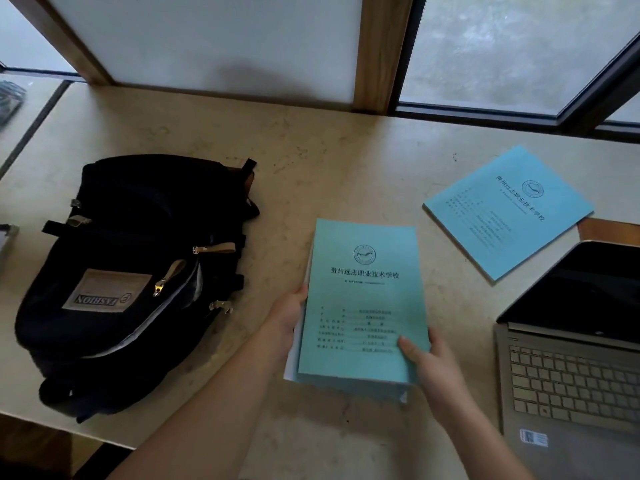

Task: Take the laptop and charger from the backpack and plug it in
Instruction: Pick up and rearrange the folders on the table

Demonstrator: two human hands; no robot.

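A black backpack [135, 271] with a tan "FASHION" patch lies flat on the left of the beige stone table [329, 161], its zippers partly undone. An open grey laptop [571, 358] with a dark screen sits at the right edge. Between them I hold a thick stack of teal-covered booklets [363, 299] just above the table. My left hand [289, 315] grips its left edge. My right hand [429, 365] holds the lower right corner, thumb on the cover. No charger is in sight.
A second blue booklet [507, 211] lies on the table behind the laptop, partly over a brown object [609, 230]. Windows with wooden and dark frames run along the far edge. The table's near-left edge drops off below the backpack.
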